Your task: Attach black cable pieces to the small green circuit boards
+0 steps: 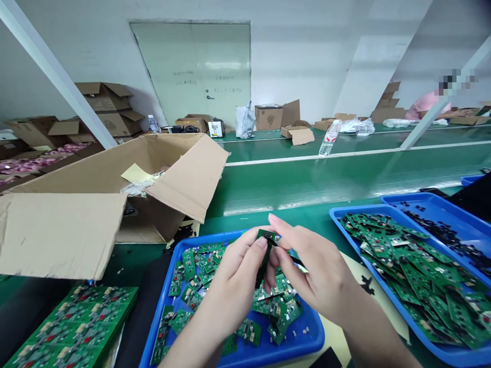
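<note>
So the left hand has a small green circuit board pinched tight, thumb flat on the near face and fingers curled behind, basically no gap except the board itself. The board stands tilted up on edge, right above the front blue tray, which is full of loose boards. There's a connector-looking port near its top end.

The right hand is up close on the other side, thumb and fingers nearly together around a slim dark piece that pokes out between them. Its inner end reaches the board; can't tell exactly what it is. Index finger is raised just beside the board's top.

Readable stuff: not much, tbh. The pale door at the back has a few lines of handwriting, too faint to make out. The water bottle has a red-and-white label but I can't get a brand off it. A cardboard box by the wall carries a printed emblem, too small to name. Another blue tray heaped with boards sits off to the right.
</note>
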Available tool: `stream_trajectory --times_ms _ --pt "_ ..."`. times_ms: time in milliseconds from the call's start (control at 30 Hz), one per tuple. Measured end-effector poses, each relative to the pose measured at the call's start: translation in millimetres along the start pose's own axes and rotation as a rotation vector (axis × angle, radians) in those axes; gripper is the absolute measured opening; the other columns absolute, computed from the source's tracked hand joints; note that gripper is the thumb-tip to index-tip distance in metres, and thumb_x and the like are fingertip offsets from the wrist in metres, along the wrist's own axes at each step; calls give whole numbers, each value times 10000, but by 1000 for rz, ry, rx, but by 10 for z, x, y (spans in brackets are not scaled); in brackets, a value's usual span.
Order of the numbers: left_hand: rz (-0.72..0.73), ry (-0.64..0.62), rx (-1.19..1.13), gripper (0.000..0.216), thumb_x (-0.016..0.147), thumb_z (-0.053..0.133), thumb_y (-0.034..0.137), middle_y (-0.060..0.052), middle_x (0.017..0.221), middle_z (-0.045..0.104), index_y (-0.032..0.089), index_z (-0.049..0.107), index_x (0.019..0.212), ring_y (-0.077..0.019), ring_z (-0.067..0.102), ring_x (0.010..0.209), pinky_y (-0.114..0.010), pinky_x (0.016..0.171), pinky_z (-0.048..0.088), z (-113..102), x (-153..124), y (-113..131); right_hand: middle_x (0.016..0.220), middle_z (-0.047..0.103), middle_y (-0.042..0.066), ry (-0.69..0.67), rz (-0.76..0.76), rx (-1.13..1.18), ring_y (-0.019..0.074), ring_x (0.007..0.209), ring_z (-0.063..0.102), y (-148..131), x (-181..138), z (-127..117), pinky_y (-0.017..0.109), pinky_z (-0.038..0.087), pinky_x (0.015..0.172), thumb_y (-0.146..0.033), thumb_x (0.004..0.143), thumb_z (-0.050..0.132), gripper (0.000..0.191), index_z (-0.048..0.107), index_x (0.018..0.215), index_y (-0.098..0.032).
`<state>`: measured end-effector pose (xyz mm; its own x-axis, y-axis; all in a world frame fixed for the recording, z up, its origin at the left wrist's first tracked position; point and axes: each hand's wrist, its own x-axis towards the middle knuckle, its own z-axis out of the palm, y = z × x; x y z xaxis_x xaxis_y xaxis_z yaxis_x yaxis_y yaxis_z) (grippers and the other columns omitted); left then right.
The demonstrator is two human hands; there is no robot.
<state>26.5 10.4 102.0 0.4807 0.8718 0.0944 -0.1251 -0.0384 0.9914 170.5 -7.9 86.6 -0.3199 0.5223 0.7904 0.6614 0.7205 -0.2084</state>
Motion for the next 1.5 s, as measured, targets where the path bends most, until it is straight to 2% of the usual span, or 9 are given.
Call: stream_trajectory --times_ms 267,533,733,833,933,1033,1200,1300,1500 --pt "-34 -6 127 315 935 387 304 37 598 455 172 487 667 -72 393 497 -189 460 340 0 17 15 866 641 55 -22 88 -34 177 765 622 82 -42 -67 330 535 702 -64 906 427 498 340 1390 -143" --pt "-79 -100 415 331 952 324 342 33 579 436 195 457 687 -110 408 536 -238 515 339 -40 17 -38 751 627 44 -53 149 -101 170 675 578 123 -24 -104 324 490 606 -95 925 402 369 489 1283 -119" --pt "26 -68 543 282 936 347 290 28 619 418 203 397 672 -117 371 571 -246 515 303 -31 19 -55 760 638 48 -28 61 -154 170 691 562 134 -20 -72 324 476 620 -74 921 418 340 511 1247 -99" --pt "-4 -143 559 275 939 319 267 37 624 397 201 404 686 -112 341 568 -247 519 296 2 30 -92 715 632 41 8 23 -176 172 672 558 123 -4 -39 327 491 630 -113 929 456 318 509 1241 -81" --pt "-19 -221 515 285 931 289 220 46 607 368 199 401 670 -107 315 547 -247 527 304 62 51 -151 727 645 44 32 3 -157 173 705 584 121 2 -20 352 531 735 -167 931 489 305 525 1220 -79" --pt "8 -152 485 287 937 279 233 46 605 366 201 405 680 -110 315 544 -248 538 316 98 70 -180 840 675 53 -6 19 -146 168 771 617 136 -10 -49 422 505 917 -180 928 494 337 507 1260 -116" --pt "39 -44 539 235 936 352 308 29 627 430 202 487 775 -137 407 599 -254 563 345 39 59 -113 1089 649 85 209 91 24 223 988 625 160 -51 -181 444 534 882 -154 873 547 466 458 1324 -227" --pt "53 -45 562 237 935 367 308 25 616 442 204 524 790 -146 436 612 -255 579 362 7 38 -67 1115 634 99 295 134 75 228 996 626 169 -66 -238 426 553 839 -121 855 547 454 489 1293 -225" --pt "70 -10 573 267 925 400 351 2 642 505 206 608 1006 -165 463 625 -274 588 392 6 -27 -48 1147 659 102 -6 261 -12 247 1078 611 196 -70 -247 505 479 952 -277 916 503 297 571 1196 -204"
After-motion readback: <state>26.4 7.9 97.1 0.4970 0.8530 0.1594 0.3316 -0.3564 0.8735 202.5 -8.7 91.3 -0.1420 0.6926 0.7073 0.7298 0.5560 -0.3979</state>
